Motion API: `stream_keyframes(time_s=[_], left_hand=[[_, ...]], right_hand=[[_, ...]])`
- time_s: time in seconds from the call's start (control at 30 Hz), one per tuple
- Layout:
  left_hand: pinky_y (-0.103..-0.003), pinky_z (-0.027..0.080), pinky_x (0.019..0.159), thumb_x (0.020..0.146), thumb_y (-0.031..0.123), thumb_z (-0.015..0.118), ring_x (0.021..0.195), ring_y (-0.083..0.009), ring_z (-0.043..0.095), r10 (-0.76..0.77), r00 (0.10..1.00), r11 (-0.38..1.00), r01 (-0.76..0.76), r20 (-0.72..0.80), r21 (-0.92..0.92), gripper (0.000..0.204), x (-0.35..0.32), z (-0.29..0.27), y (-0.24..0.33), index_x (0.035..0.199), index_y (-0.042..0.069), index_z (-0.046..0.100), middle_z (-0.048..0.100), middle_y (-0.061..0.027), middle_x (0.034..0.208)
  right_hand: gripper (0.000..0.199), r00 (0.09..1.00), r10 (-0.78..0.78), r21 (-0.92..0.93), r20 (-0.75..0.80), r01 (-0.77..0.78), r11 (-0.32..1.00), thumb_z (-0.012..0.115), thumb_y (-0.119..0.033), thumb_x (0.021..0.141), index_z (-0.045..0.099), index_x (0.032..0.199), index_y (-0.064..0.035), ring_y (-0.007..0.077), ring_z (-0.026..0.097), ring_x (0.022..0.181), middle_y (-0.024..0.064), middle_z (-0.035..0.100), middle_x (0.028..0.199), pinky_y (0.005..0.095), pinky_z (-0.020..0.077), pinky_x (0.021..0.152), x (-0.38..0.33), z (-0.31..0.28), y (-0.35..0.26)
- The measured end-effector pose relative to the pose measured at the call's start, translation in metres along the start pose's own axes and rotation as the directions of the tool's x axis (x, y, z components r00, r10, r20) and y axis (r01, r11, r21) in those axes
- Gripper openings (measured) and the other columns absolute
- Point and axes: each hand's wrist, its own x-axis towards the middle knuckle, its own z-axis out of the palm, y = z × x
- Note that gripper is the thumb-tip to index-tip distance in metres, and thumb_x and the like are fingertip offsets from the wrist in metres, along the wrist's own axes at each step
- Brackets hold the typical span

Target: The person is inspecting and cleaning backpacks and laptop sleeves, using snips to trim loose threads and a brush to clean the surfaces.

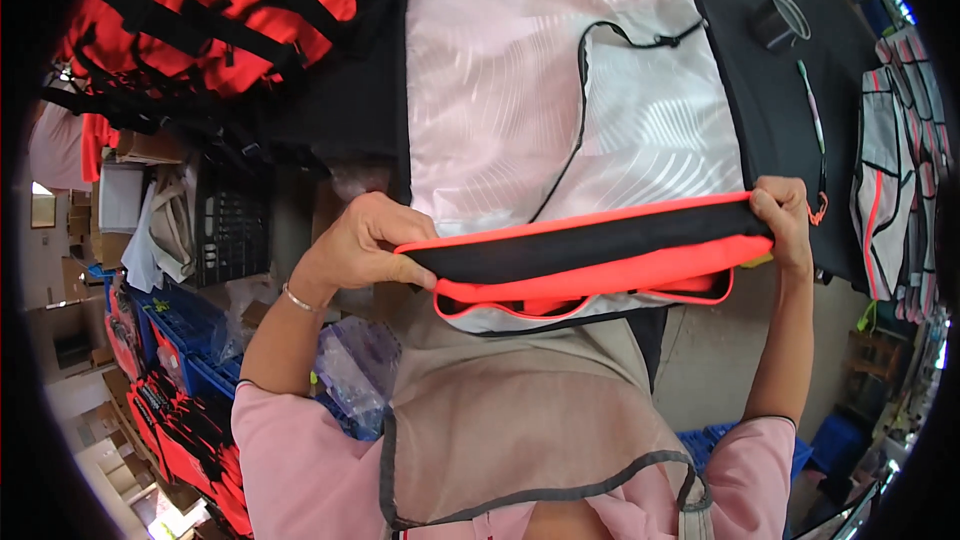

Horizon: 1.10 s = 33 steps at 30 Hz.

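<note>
A large bag point(490, 100) with a shiny pale pink and silver panel lies across the black table, its near end hanging over the edge toward me. At that end runs a bright red-orange edging point(590, 222) with a black band below it. My left hand point(368, 245) pinches the left corner of this end between thumb and fingers. My right hand point(785, 220) is closed round the right corner, so the edge is stretched between them. Below the band, gaps framed in red edging show a red inside. A thin black zip or cord point(581, 90) curves over the panel.
Red bags with black straps point(220, 30) are heaped at the far left. On the black table point(775, 130), a dark cup point(780, 22) and a slim pale tool point(812, 105) lie right of the bag. Grey pieces point(880, 190) are stacked farther right. Blue crates point(195, 345) stand low left.
</note>
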Motion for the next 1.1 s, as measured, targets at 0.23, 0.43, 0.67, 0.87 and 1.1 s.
stream_keyframes(time_s=[0.23, 0.43, 0.67, 0.87, 1.1], left_hand=[[-0.023, 0.036, 0.052, 0.089, 0.017, 0.069, 0.06, -0.002, 0.046, -0.169, 0.942, 0.66, 0.327, 0.291, -0.676, 0.027, -0.002, 0.029, -0.029, 0.071, -0.003, 0.067, 0.059, 0.0047, 0.068], [-0.026, 0.042, 0.055, 0.091, 0.019, 0.066, 0.064, -0.0037, 0.049, -0.296, 0.945, 0.944, 0.312, 0.14, -0.107, 0.027, 0.025, -0.01, 0.049, 0.082, -0.006, 0.066, 0.059, 0.0044, 0.068], [-0.027, 0.047, 0.064, 0.086, 0.019, 0.067, 0.07, -0.0081, 0.056, -0.438, 0.899, 0.899, 0.438, 0.02, -0.001, 0.024, -0.038, -0.029, 0.029, 0.096, -0.003, 0.069, 0.065, -0.002, 0.077], [-0.027, 0.05, 0.074, 0.074, 0.02, 0.082, 0.078, -0.0109, 0.062, -0.168, 0.974, 0.955, 0.122, 0.154, 0.271, 0.046, 0.055, 0.035, 0.063, 0.111, -0.003, 0.067, 0.069, -0.0091, 0.088], [-0.027, 0.048, 0.089, 0.073, 0.01, 0.08, 0.096, -0.0118, 0.062, -0.361, 0.872, 0.696, 0.488, 0.331, -0.526, 0.055, 0.087, 0.063, 0.03, 0.122, -0.005, 0.059, 0.067, -0.005, 0.104]], right_hand=[[0.042, 0.998, 0.058, -0.02, 0.038, -0.057, 0.998, 0.07, -0.018, 0.084, 0.04, 0.056, -0.0073, 0.0011, 0.028, 0.055, -0.0085, 0.034, 0.057, 0.0248, 0.0203, 0.049, 0.027, -0.012, 0.021], [0.043, 1.0, -0.03, -0.157, 0.002, 0.03, 0.987, 0.063, -0.022, 0.091, 0.037, 0.06, -0.0069, 0.0017, 0.03, 0.059, -0.0091, 0.033, 0.061, 0.0256, 0.0221, 0.051, 0.026, 0.003, -0.019], [0.045, 0.968, -0.04, -0.145, 0.246, 0.077, 0.986, 0.057, -0.031, 0.096, 0.047, 0.066, 0.0004, 0.0062, 0.033, 0.059, -0.0054, 0.035, 0.06, 0.0285, 0.0309, 0.051, 0.052, 0.055, -0.071], [0.048, 0.913, -0.038, 0.028, 0.406, 0.029, 0.999, 0.06, -0.032, 0.094, 0.055, 0.062, 0.0022, 0.0071, 0.037, 0.054, -0.0032, 0.042, 0.055, 0.0302, 0.0349, 0.05, 0.051, 0.099, -0.073], [0.041, 0.967, -0.054, 0.264, 0.248, -0.014, 0.964, 0.061, -0.032, 0.096, 0.063, 0.067, -0.0022, 0.0018, 0.041, 0.06, -0.0048, 0.05, 0.062, 0.0227, 0.0353, 0.054, 0.06, 0.12, -0.06]])
